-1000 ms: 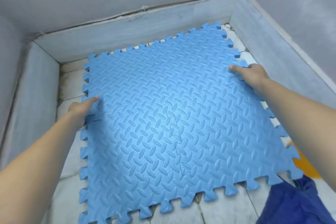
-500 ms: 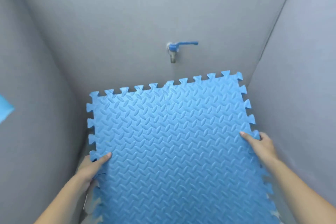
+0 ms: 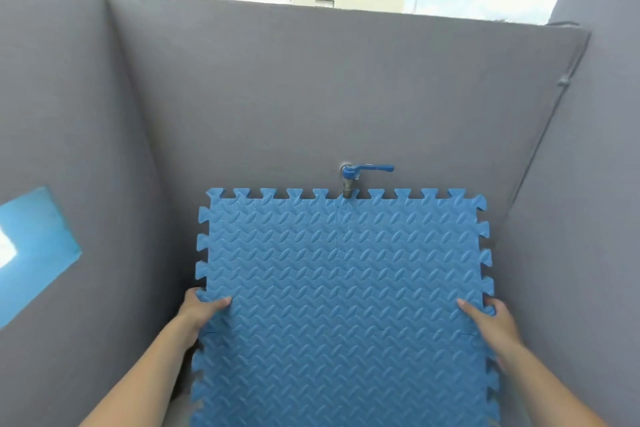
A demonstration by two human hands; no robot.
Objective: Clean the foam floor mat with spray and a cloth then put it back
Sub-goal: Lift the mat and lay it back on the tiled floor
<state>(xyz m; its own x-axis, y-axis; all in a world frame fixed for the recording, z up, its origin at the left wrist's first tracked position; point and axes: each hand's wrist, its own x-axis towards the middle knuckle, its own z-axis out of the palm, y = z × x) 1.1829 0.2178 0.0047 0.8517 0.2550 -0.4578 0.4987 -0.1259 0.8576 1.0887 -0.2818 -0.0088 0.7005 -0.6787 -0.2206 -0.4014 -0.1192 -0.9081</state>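
On the wall well left of the mat (image 3: 346, 288) is a blue patch (image 3: 38, 250), too blurred at the frame edge to say what it is. Next comes the left hand (image 3: 202, 310), clamped on the mat's left edge about halfway down the visible sheet, thumb (image 3: 220, 303) lying over the ribbed front face and the other fingers wrapped behind, out of sight. The mat itself stands nearly upright, held up in front of the grey wall (image 3: 311, 97), its toothed top edge just reaching the spout of the tap (image 3: 360, 172). It is made of interlocking tiles, with a seam running down from just below the tap. It looks light and soft; as a joined sheet it will likely sag or bend at the seams, and a pull on one tooth could part the tiles, so a hold on both side edges, hands level and gripping full foam rather than a tab, seems the sound one. At the mat's right edge the right hand (image 3: 491, 321) does just that, thumb on the front, fingers curled round the back.
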